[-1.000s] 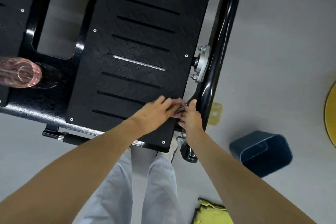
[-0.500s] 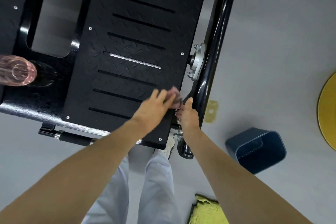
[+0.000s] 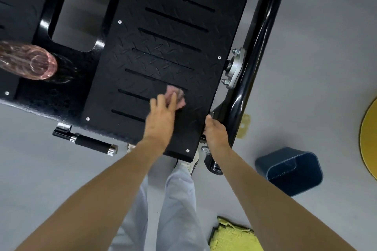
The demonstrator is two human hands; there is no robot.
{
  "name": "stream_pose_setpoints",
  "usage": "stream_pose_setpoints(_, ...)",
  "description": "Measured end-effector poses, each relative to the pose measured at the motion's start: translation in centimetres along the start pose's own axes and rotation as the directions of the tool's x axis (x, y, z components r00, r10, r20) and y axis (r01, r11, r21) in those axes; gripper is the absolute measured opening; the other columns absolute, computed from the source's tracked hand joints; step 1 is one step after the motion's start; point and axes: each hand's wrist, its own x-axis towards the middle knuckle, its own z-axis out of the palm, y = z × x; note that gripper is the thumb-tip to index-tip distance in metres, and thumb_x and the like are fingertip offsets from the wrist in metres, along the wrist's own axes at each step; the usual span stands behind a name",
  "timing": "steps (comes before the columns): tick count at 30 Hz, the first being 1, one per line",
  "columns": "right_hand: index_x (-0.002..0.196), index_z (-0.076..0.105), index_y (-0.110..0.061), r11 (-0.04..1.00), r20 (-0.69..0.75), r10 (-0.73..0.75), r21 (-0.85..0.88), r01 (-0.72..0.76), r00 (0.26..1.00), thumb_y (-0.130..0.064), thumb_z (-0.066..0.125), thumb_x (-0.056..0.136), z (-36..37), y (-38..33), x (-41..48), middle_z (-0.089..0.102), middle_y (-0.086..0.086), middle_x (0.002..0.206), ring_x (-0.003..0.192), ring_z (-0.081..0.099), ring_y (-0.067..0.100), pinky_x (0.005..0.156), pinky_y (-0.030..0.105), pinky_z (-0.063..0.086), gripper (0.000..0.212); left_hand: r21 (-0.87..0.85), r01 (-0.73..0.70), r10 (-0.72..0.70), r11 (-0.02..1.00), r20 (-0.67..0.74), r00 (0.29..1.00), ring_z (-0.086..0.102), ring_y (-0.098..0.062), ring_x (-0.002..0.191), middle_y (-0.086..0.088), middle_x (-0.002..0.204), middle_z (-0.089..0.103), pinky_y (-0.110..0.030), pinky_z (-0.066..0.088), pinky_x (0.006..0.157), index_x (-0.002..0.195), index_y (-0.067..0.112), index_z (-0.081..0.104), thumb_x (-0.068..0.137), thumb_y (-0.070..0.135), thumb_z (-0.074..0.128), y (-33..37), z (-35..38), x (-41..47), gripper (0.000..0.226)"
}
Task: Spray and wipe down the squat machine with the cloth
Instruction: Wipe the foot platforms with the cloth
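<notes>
The squat machine's black ribbed footplate [image 3: 167, 47] fills the upper middle of the view, with a black tube frame [image 3: 259, 47] along its right side. My left hand [image 3: 161, 120] presses a pink cloth [image 3: 179, 96] flat on the plate near its lower right corner. My right hand [image 3: 216, 134] rests on the plate's right edge, fingers curled over it beside the frame. A pink translucent spray bottle [image 3: 30, 63] stands on the machine at the far left.
A dark blue bin [image 3: 291, 171] sits on the grey floor at the right. A black handle with chrome ends [image 3: 89, 142] sticks out below the plate. A yellow cloth [image 3: 232, 236] lies on the floor at the bottom. A yellow disc [image 3: 369, 138] shows at the right edge.
My left hand has carried the cloth from the plate's right edge left and up onto the plate surface. My right hand has let go of the cloth and stays on the edge.
</notes>
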Motion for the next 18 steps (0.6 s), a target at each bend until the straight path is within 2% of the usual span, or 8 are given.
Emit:
stream_pose_setpoints(3,0.095,0.063,-0.011,1.0,0.001,-0.009,0.024,0.009,1.0,-0.04,0.03,0.103,-0.2,0.0,-0.2,0.067,0.012,0.103,0.099,0.062,0.027,0.093,0.039,0.049,0.044,-0.002,-0.244,0.242,0.97,0.125,0.962,0.031,-0.028,0.118,-0.011,0.131,0.025,-0.035,0.049,0.087,0.153,0.02,-0.001,0.092,0.005,0.048,3.2,1.4,-2.7,0.079)
stream_pose_setpoints(6,0.099,0.063,-0.009,0.998,-0.001,0.022,0.055,-0.022,1.0,-0.039,0.028,0.104,-0.2,-0.4,-0.5,0.065,0.007,0.096,0.087,0.062,0.02,0.067,0.02,0.051,0.047,0.042,-0.435,0.422,0.9,0.175,0.89,0.033,-0.027,0.119,-0.011,0.132,0.028,-0.036,0.048,0.09,0.153,0.017,-0.002,0.091,0.002,0.047,2.6,1.9,-3.4,0.08)
stream_pose_setpoints(7,0.104,0.063,-0.007,0.999,-0.003,0.013,0.043,-0.013,1.0,-0.042,0.027,0.103,0.0,-0.3,-0.5,0.065,0.007,0.099,0.091,0.062,0.021,0.071,0.022,0.051,0.051,0.083,-0.455,0.438,0.887,0.163,0.884,0.034,-0.027,0.118,-0.01,0.132,0.029,-0.035,0.048,0.091,0.153,0.017,0.0,0.09,0.001,0.047,1.8,1.7,-3.2,0.08)
stream_pose_setpoints(9,0.117,0.063,-0.008,1.0,-0.009,-0.005,0.015,0.005,1.0,-0.053,0.026,0.099,0.5,0.3,-0.2,0.066,0.01,0.113,0.106,0.061,0.026,0.095,0.038,0.048,0.06,0.141,-0.387,0.368,0.911,0.143,0.919,0.033,-0.027,0.118,-0.01,0.132,0.029,-0.033,0.047,0.091,0.153,0.018,0.002,0.09,0.002,0.047,-0.6,1.0,-2.3,0.079)
stream_pose_setpoints(11,0.124,0.06,-0.012,1.0,0.002,-0.014,-0.007,0.014,1.0,-0.058,0.025,0.096,1.0,1.3,0.4,0.064,0.01,0.12,0.113,0.059,0.028,0.103,0.046,0.043,0.064,0.068,-0.174,0.166,0.982,0.11,0.98,0.032,-0.029,0.118,-0.011,0.131,0.028,-0.034,0.047,0.087,0.153,0.02,0.006,0.091,0.002,0.045,-3.7,0.3,-1.5,0.076)
stream_pose_setpoints(13,0.123,0.06,-0.011,1.0,0.008,0.005,-0.018,-0.005,1.0,-0.054,0.027,0.098,0.9,0.9,0.0,0.063,0.008,0.12,0.112,0.058,0.026,0.103,0.044,0.043,0.06,-0.088,0.081,-0.081,0.993,0.001,0.997,0.033,-0.032,0.115,-0.014,0.129,0.032,-0.038,0.051,0.082,0.153,0.02,0.017,0.089,-0.003,0.047,-5.8,0.3,-1.3,0.074)
stream_pose_setpoints(15,0.124,0.059,-0.011,0.999,0.003,0.0,-0.047,0.001,1.0,-0.041,0.035,0.101,0.6,0.7,0.1,0.062,0.008,0.12,0.11,0.058,0.025,0.101,0.041,0.044,0.045,-0.174,0.269,-0.282,0.947,-0.055,0.958,0.034,-0.033,0.113,-0.017,0.127,0.033,-0.037,0.052,0.08,0.152,0.018,0.02,0.087,-0.007,0.048,-5.6,0.9,-1.4,0.075)
stream_pose_setpoints(18,0.13,0.055,-0.013,0.996,-0.005,0.005,-0.091,-0.005,1.0,-0.009,0.046,0.094,0.6,1.0,0.7,0.063,0.01,0.12,0.106,0.061,0.029,0.09,0.039,0.052,0.038,-0.142,0.233,-0.241,0.962,-0.042,0.97,0.034,-0.03,0.114,-0.015,0.128,0.03,-0.032,0.049,0.083,0.153,0.02,0.01,0.088,-0.004,0.047,-2.1,1.5,-2.2,0.078)
